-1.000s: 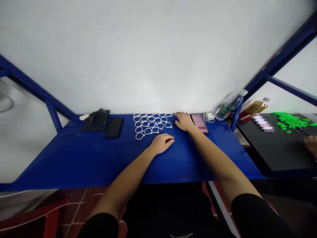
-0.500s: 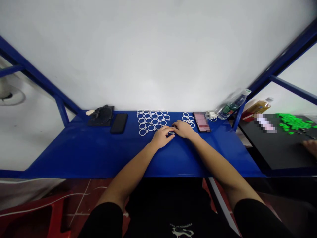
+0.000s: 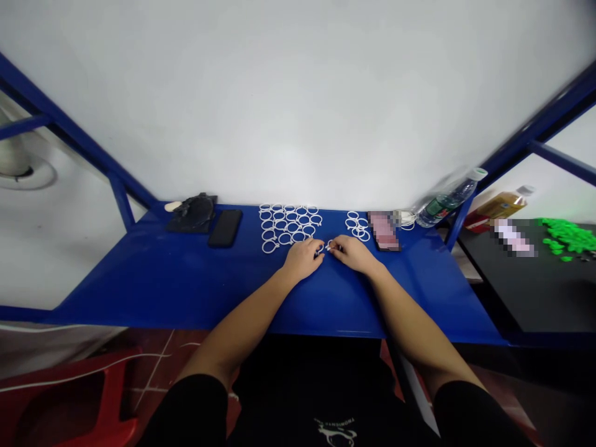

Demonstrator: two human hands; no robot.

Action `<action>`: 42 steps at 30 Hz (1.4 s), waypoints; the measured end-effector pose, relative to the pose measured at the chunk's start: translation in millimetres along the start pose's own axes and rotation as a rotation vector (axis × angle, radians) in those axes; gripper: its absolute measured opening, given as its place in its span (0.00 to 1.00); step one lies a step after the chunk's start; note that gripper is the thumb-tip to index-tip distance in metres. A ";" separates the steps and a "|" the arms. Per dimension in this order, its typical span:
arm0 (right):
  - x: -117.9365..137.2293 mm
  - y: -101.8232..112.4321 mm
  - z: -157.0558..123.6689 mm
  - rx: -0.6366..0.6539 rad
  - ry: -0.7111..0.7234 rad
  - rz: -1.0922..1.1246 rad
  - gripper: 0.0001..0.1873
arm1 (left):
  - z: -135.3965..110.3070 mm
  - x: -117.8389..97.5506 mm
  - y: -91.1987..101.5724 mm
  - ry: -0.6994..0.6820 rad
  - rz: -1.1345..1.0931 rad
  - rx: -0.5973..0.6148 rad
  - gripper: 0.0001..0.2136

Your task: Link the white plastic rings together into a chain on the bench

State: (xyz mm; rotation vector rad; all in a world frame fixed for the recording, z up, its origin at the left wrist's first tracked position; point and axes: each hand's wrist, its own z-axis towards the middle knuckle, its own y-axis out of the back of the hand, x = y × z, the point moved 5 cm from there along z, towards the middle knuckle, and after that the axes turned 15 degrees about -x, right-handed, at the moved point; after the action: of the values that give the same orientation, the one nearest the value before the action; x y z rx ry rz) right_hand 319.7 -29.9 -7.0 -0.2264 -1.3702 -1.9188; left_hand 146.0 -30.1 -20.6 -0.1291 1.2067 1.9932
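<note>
At frame centre, the left hand (image 3: 303, 259) and right hand (image 3: 352, 254) pinched one small white plastic ring (image 3: 328, 247) between them; many laid-out rings (image 3: 287, 226) lay upper-centre left, a few unsorted rings (image 3: 356, 225) right.

Both forearms stretched forward over the desk (image 3: 186, 285), left hand (image 3: 302, 259) and right hand (image 3: 354, 253) palm-down, fingertips nearly meeting, fingers curled.

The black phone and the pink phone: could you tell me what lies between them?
In the head view, between black phone and pink phone lie white rings on the blue table.
</note>
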 end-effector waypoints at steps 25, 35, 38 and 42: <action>7.1 40.2 -4.0 -0.057 -0.067 -0.341 0.07 | 3.5 -1.4 22.0 -0.105 -0.117 0.026 0.12; 32.8 -3.6 -8.9 0.093 -0.028 -0.243 0.10 | 1.0 3.8 12.6 -0.074 0.033 0.211 0.10; 31.8 -2.1 -8.6 0.030 -0.045 -0.196 0.10 | 3.4 0.4 15.8 0.010 -0.075 0.081 0.08; 38.1 7.0 -8.3 -0.110 0.020 -0.013 0.13 | 2.5 4.8 20.2 0.198 -0.258 -0.097 0.06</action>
State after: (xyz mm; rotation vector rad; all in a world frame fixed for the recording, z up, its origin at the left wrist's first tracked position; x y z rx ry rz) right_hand 299.9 -56.0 15.3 -0.2517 -1.2574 -2.0039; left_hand 130.0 -30.2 -7.2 -0.5156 1.1505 1.8426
